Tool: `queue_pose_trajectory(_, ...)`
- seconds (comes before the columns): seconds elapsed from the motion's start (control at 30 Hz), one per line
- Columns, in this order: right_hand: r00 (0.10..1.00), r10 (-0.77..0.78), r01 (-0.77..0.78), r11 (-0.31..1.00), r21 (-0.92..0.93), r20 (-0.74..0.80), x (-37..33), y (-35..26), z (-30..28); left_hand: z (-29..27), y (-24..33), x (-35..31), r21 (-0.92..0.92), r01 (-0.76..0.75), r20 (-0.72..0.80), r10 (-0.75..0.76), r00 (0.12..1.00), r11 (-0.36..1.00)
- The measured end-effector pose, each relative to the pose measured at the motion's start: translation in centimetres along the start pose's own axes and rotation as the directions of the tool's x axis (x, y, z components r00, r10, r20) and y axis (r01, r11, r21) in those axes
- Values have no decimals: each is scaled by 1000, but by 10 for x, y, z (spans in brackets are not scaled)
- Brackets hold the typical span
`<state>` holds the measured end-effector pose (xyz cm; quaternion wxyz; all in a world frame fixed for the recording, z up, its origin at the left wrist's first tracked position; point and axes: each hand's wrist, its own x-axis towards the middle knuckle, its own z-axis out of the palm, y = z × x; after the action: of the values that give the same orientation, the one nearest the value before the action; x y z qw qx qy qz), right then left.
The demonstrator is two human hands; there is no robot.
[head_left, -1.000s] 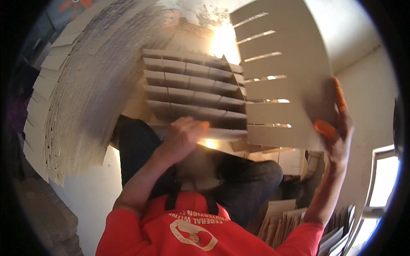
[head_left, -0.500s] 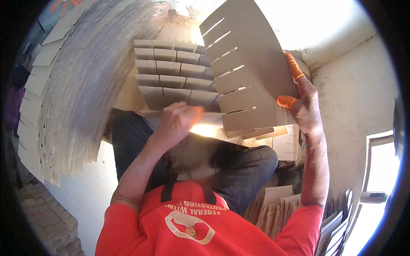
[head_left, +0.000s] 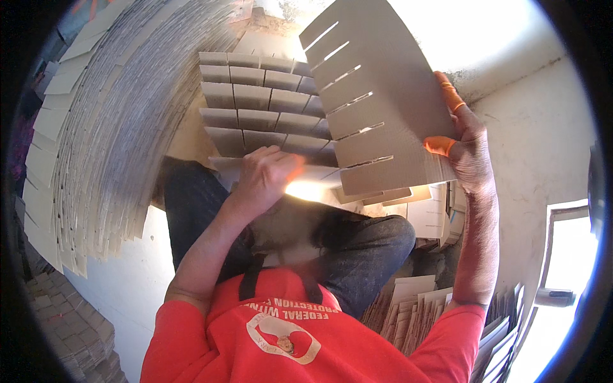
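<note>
A large grey-brown cardboard sheet (head_left: 399,96) with a row of slots along its left side is held up by my right hand (head_left: 469,150). Orange finger covers are on that hand's thumb and a finger, which grip the sheet's right edge. To the left stands a cardboard divider grid (head_left: 252,97), made of several upright strips crossed with others. My left hand (head_left: 267,173) is closed at the grid's nearest strip (head_left: 319,173), its fingertips partly blurred with orange on them. The sheet hides the grid's right end.
A tall, fanned stack of cardboard sheets (head_left: 121,121) rises on the left. More cardboard pieces (head_left: 70,319) are piled at the lower left, and others (head_left: 415,306) stand at the lower right. My crossed legs (head_left: 364,249) lie below the grid. A wall (head_left: 523,147) is at the right.
My right hand and the slotted sheet have shifted slightly to the right. My left hand stays closed at the near strip, almost in the same place.
</note>
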<state>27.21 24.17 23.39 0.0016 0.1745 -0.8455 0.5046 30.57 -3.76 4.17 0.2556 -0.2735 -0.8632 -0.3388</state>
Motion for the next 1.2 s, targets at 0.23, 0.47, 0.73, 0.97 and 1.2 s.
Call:
queue_pose_trajectory(0.23, 994, -106, 100, 988, -120, -41, 0, 11, 8, 2, -2, 5, -10, 8, -16, -8, 1000, 1000)
queue_pose_trajectory(0.47, 996, -82, 78, 986, -145, -24, 0, 13, 17, 2, 0, 4, -17, 29, -3, -29, 1000, 999)
queue_pose_trajectory(0.73, 997, -61, 61, 998, 11, -47, 0, 5, 7, 4, -3, 2, -54, 34, -30, -36, 999, 998)
queue_pose_trajectory(0.97, 1000, 16, -15, 999, -44, 22, -5, 1, 11, 1, -3, 4, -33, 19, -7, -20, 1000, 999)
queue_pose_trajectory(1.2, 997, -15, 29, 979, -201, 70, -9, 14, 33, 5, -2, 4, -3, 34, -1, -34, 999, 999)
